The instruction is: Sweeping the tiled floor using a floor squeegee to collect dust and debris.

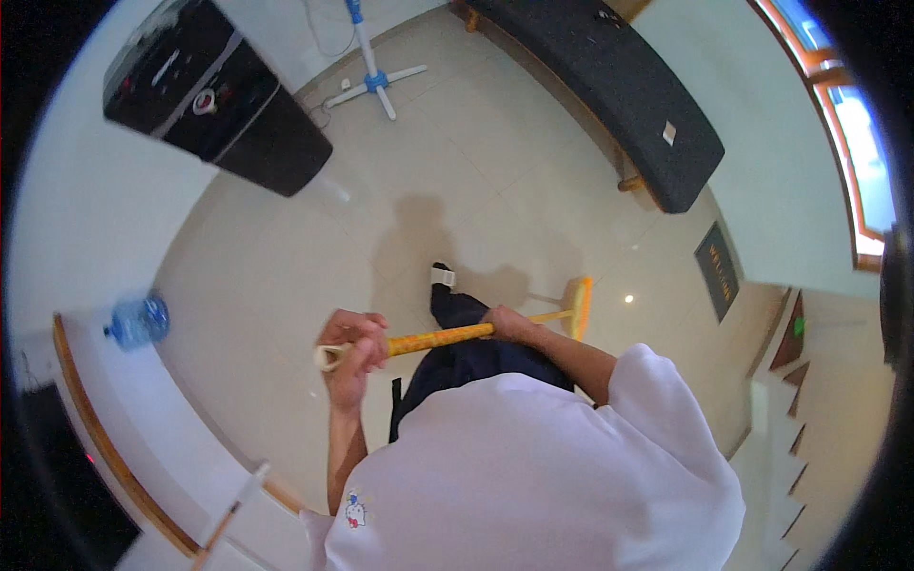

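A broom with an orange-yellow patterned handle [440,337] runs nearly level across the view; its yellow head [581,306] rests on the pale tiled floor at the right. My left hand [354,344] is wrapped around the handle near its top end. Farther down the handle, my right hand [509,324] grips it. Below the handle I see my dark trousers and one foot in a white sock [443,276] on the tiles. My white shirt fills the lower middle.
A black cabinet-like appliance [214,95] stands at the upper left, a fan stand with a white cross base [376,84] behind it. A long black bench [619,86] lines the far wall. A blue water bottle [141,320] sits at left. Stairs [790,419] descend at right beside a dark doormat [719,269].
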Available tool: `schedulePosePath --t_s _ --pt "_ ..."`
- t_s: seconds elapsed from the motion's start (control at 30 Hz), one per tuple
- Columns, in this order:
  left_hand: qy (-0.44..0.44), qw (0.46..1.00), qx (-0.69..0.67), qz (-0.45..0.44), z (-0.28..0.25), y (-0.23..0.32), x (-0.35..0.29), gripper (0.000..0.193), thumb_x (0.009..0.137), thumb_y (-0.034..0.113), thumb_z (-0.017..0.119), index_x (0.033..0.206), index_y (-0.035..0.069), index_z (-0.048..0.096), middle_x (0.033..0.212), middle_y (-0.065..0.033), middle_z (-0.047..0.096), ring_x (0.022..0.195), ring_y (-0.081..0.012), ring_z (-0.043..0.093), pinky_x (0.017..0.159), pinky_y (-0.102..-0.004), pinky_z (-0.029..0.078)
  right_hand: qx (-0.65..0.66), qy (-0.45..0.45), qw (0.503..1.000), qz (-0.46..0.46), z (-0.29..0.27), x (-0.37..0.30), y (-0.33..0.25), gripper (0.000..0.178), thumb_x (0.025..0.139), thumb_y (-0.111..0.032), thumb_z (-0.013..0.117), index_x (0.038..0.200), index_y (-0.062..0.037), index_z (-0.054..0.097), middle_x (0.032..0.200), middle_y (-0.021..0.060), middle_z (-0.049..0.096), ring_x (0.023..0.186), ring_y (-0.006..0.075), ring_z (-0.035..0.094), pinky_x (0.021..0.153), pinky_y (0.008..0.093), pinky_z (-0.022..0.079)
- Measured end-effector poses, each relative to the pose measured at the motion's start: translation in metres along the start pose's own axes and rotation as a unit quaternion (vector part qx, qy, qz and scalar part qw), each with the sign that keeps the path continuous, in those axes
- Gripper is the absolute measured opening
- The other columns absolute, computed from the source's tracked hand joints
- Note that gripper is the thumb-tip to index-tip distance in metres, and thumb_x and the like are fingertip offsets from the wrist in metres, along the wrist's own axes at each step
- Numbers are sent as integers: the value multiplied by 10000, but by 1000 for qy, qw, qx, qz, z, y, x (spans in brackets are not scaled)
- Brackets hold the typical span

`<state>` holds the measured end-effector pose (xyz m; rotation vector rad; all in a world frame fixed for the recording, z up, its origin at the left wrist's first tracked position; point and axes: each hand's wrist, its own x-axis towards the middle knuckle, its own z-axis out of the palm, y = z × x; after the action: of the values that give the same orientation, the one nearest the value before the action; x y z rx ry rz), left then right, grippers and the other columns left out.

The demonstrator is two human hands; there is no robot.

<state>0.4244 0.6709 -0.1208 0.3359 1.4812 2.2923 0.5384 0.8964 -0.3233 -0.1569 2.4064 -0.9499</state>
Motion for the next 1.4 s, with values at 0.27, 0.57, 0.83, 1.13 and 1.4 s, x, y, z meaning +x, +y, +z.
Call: schedulePosePath --t_s 0.27,0.57,0.83,1.13,1.4 --pt "-69 942 170 282 46 89 -94 63 670 110 491 722 87 464 395 -14 419 335 -111 417 628 -337 335 -3 256 938 -233 -40 18 -98 100 537 -144 571 605 -81 532 554 125 498 586 316 502 572 402 411" --pt "-67 927 239 281 74 76 -123 102 685 157 508 646 93 439 340 23 336 280 -95 324 643 -352 307 -59 272 926 -254 -21 12 -80 212 552 -218 603 713 -90 550 717 78 534 703 274 505 647 370 420" --pt "116 986 -36 114 69 -31 -109 62 721 124 456 705 80 415 364 52 248 316 -64 246 683 -308 311 -83 -38 995 -30 23 -62 16 200 590 -263 571 704 -99 562 706 128 529 696 282 521 620 380 422" --pt "-161 944 136 252 173 34 -43 79 652 81 505 585 60 469 415 -15 435 348 -117 400 562 -326 372 -32 261 957 -123 -132 -57 11 137 548 -140 578 639 -60 515 630 137 524 642 315 506 590 377 416" --pt "-258 892 247 275 255 2 64 144 669 182 547 583 82 491 403 18 435 332 -113 418 562 -324 337 24 281 952 -118 -184 -40 98 146 533 -134 579 653 -57 547 655 145 536 669 327 510 618 386 417"
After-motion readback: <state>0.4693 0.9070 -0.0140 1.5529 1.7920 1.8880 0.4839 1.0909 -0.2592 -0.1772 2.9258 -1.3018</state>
